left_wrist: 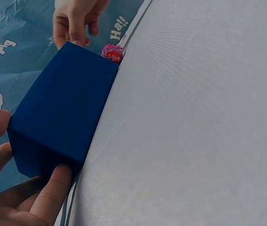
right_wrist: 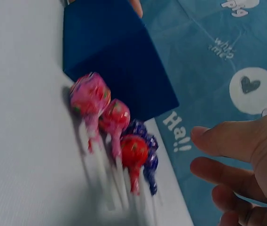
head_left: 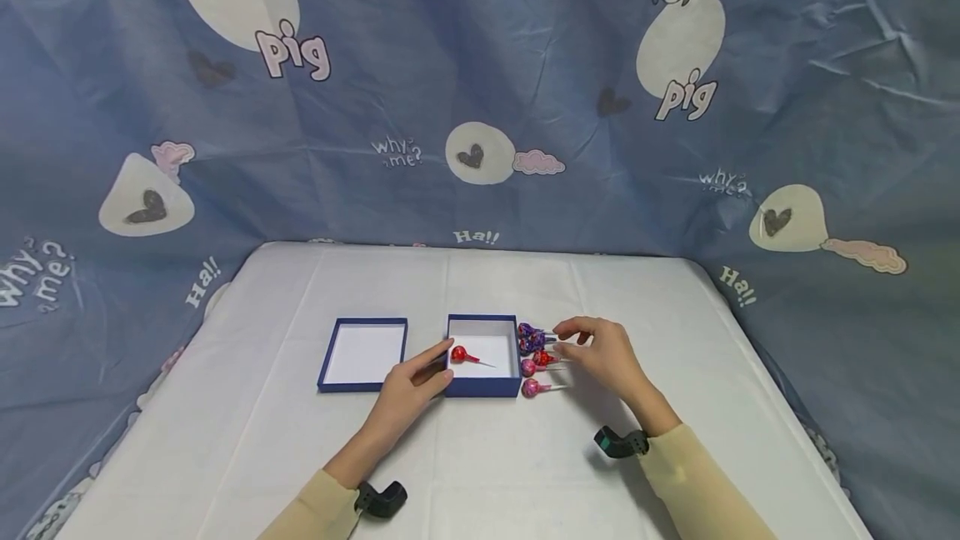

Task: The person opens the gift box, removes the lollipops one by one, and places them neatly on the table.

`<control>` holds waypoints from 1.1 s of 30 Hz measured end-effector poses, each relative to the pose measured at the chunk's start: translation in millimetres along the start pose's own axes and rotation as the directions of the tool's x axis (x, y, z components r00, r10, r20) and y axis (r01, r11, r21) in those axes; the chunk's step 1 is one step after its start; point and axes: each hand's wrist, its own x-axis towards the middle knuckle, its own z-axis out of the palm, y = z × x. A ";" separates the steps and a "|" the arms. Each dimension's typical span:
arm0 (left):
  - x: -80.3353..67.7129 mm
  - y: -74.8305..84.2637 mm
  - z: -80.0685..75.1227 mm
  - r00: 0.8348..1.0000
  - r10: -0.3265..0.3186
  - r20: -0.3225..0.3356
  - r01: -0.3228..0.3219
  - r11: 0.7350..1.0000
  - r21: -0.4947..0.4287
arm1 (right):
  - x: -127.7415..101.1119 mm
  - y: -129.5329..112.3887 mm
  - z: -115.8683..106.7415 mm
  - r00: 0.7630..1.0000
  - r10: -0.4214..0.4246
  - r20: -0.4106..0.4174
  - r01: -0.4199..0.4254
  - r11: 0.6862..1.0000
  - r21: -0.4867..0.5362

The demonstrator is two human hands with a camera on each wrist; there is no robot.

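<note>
An open blue box (head_left: 483, 387) with a white inside holds one red lollipop (head_left: 459, 354). My left hand (head_left: 444, 361) holds the box's front left corner, thumb on one wall and fingers on the other; the left wrist view shows this grip (left_wrist: 16, 160) on the box (left_wrist: 63, 113). Several wrapped lollipops lie just right of the box: purple (head_left: 529, 332), red (head_left: 542, 357) and pink (head_left: 531, 388). My right hand (head_left: 566, 340) hovers over their sticks with relaxed fingers, holding nothing. In the right wrist view, that hand (right_wrist: 204, 155) is clear of the pink (right_wrist: 90, 94) and red (right_wrist: 133, 149) lollipops.
The box's blue lid (head_left: 363, 354) lies upturned to the left of the box. A white cloth covers the table (head_left: 487, 482). A blue printed sheet (head_left: 480, 107) hangs behind and at both sides.
</note>
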 end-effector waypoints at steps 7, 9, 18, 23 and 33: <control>-6.7 21.0 2.4 1.000 0.007 -0.002 -0.007 1.000 0.007 | 5.5 -9.7 1.4 0.999 0.019 0.027 -0.019 1.000 0.016; -9.2 29.9 3.7 1.000 0.000 -0.002 0.000 1.000 0.013 | 6.9 -12.6 1.6 1.000 0.009 0.026 -0.009 1.000 0.027; -0.3 4.5 4.6 1.000 -0.012 -0.012 0.012 1.000 -0.002 | 16.5 -31.2 7.0 0.998 -0.047 0.037 0.045 0.997 0.059; 0.3 1.2 3.0 1.000 0.000 0.006 0.001 1.000 -0.022 | 21.1 -40.9 11.2 0.996 -0.086 0.032 0.084 0.994 0.069; -0.8 1.1 2.4 1.000 -0.008 0.011 0.008 1.000 -0.014 | 25.1 -56.7 25.8 0.992 -0.105 0.065 0.096 0.988 0.122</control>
